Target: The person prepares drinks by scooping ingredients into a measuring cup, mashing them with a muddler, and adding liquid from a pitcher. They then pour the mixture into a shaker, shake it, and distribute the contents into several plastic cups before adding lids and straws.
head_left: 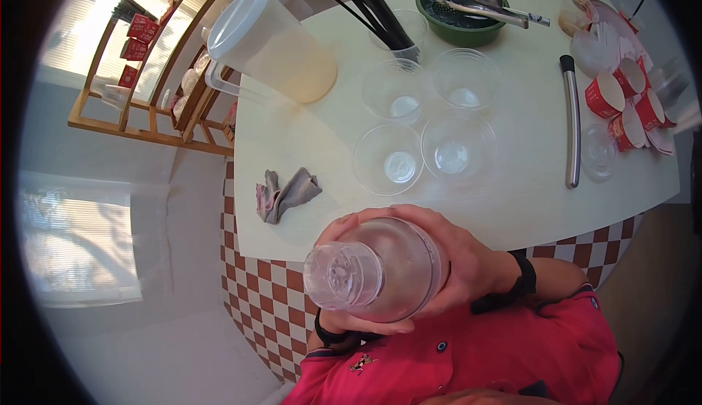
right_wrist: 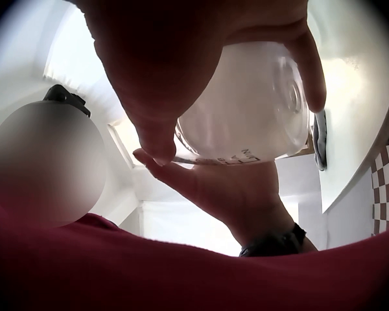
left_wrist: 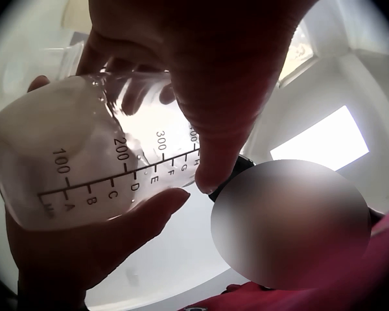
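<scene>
We see both hands raised in front of the chest, clamped together on the shaker (head_left: 409, 270), which is held up over the near edge of the table (head_left: 329, 134), off its surface. The right hand (head_left: 468, 259) comes in from the right, forearm bent inward, fingers wrapped over the far side of the body and thumb side along the near side, toward the base. The left hand (left_wrist: 214, 71) comes from the left and is curled round the cap end; in the left wrist view its thumb presses low by the neck, and the right hand cups the base from below. We get a black band (head_left: 523, 273) on the right wrist and another on the left. The cap (head_left: 342, 275) points to the lower left in the head view and tips toward the camera, base away to the right, so the long axis runs slantwise, neither upright nor flat in that view. In the left wrist view the axis lies nearly level, rising slightly to the right, with the printed scale (left_wrist: 117, 175) running along it, A at the base end. Contents look cloudy, with bubbles on the wall. Beyond the shaker we have four clear cups (head_left: 446, 162) grouped together; the cloth (head_left: 292, 194) lies to the left, the pitcher (head_left: 281, 50) farther back.
</scene>
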Available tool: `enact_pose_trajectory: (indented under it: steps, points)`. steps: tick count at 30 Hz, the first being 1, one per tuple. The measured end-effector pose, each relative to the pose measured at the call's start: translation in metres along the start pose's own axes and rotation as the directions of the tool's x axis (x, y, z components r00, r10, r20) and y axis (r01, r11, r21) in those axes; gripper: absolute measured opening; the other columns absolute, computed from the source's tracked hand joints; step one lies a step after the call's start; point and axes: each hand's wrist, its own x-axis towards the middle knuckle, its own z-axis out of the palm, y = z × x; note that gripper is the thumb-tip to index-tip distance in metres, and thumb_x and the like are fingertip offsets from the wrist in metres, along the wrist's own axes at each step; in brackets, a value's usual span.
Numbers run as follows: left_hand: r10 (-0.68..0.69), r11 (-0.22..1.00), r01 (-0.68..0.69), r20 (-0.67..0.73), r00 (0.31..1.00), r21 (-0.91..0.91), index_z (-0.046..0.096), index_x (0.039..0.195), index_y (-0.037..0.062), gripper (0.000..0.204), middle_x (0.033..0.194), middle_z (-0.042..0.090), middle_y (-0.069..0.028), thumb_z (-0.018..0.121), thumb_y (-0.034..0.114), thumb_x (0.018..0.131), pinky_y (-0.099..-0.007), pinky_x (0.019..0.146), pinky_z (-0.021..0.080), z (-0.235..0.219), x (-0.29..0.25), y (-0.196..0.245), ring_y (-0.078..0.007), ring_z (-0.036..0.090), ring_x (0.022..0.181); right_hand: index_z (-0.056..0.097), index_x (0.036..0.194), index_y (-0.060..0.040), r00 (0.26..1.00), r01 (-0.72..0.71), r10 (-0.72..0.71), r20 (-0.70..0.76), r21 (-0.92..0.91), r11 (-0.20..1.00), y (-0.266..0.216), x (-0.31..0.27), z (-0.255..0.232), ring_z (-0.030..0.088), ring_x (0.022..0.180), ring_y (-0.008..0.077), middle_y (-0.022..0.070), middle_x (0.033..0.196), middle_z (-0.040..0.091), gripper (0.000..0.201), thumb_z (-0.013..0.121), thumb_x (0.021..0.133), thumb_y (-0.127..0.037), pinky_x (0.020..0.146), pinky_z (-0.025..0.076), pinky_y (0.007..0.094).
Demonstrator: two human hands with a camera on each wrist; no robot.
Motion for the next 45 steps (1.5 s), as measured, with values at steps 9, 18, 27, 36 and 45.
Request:
enact_pose_trajectory:
  steps: [9,18,27,36,45]
  points:
    - [0.104,0.983,-0.102,-0.002,0.995,0.151,0.025,0.152,0.0091,0.137,0.138,0.048,-0.0319,0.104,0.032,0.043,-0.0471,0.098,0.051,-0.017,0.006,0.003,-0.0375,0.057,0.123,0.027,0.151,0.0044,0.998,0.042,-0.040,0.049,-0.030,0.999,0.002,0.022,0.001,0.055,0.125,0.0301,0.0193,0.142,0.047,0.117,0.096,0.063,-0.031,0.103,0.046,0.0385]
    - [0.124,0.963,-0.122,0.006,0.992,0.238,0.027,0.150,0.0089,0.136,0.132,0.051,-0.0362,0.104,0.038,0.042,-0.0476,0.097,0.051,-0.013,0.015,0.011,-0.0398,0.060,0.118,0.030,0.149,0.0030,0.994,0.079,-0.077,0.077,-0.017,0.997,0.002,0.031,-0.004,0.055,0.125,0.0311,0.0194,0.141,0.047,0.113,0.096,0.064,-0.029,0.102,0.047,0.0384]
    - [0.268,0.943,-0.238,-0.106,0.958,0.234,0.022,0.150,-0.0026,0.146,0.131,0.051,-0.0358,0.099,0.057,0.041,-0.0445,0.091,0.054,-0.010,0.006,0.007,-0.0402,0.063,0.109,0.029,0.151,-0.0020,0.991,0.126,-0.125,0.050,-0.007,0.992,0.000,0.032,0.005,0.050,0.130,0.0330,0.0165,0.145,0.044,0.109,0.092,0.067,-0.030,0.106,0.045,0.0404]
    - [0.194,0.968,-0.171,-0.119,0.974,0.183,0.020,0.151,-0.0012,0.147,0.130,0.054,-0.0311,0.099,0.058,0.043,-0.0453,0.099,0.048,0.003,0.017,-0.002,-0.0391,0.057,0.118,0.028,0.152,-0.0025,0.998,0.045,-0.046,-0.035,-0.033,0.998,-0.006,0.015,-0.003,0.050,0.130,0.0327,0.0169,0.143,0.045,0.108,0.091,0.069,-0.031,0.106,0.045,0.0394]
    - [0.077,0.982,-0.019,-0.304,0.950,0.189,0.024,0.151,0.0021,0.135,0.128,0.056,-0.0269,0.097,0.055,0.050,-0.0438,0.099,0.049,0.015,0.011,-0.006,-0.0350,0.059,0.116,0.028,0.152,-0.0038,0.996,0.062,-0.059,-0.069,0.038,0.997,-0.002,0.017,0.000,0.052,0.129,0.0319,0.0174,0.142,0.045,0.107,0.090,0.070,-0.033,0.106,0.045,0.0390]
